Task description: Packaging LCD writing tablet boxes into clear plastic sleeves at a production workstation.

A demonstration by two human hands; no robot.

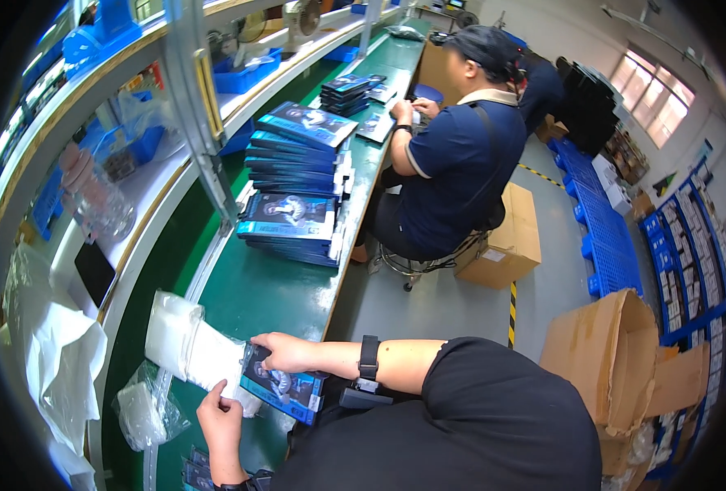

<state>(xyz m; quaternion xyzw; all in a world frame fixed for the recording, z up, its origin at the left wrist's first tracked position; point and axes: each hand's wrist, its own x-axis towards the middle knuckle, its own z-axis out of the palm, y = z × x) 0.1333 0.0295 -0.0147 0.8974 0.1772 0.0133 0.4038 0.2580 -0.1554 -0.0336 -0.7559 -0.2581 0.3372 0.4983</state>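
My right hand [285, 353] grips the upper end of a flat blue printed box [283, 388], tilted over the near part of the green bench [285, 286]. Beside it on the left, my left hand [220, 421] has its thumb and index finger closed at the edge of a white plastic bag [216, 358]. That bag lies fanned out from a folded white bundle [172, 329]. A clear-wrapped white pack [144, 413] sits to the left of my left hand. Below that hand, more dark blue boxes [197, 470] show partly, half hidden by my arm.
Tall stacks of blue boxes [289, 214] stand farther along the bench. A seated co-worker [461, 164] handles items there. The left shelf carries a phone [94, 276] and a clear bottle [97, 196]. Cartons [596, 360] stand on the right, and a blue pallet [596, 213] lies beyond.
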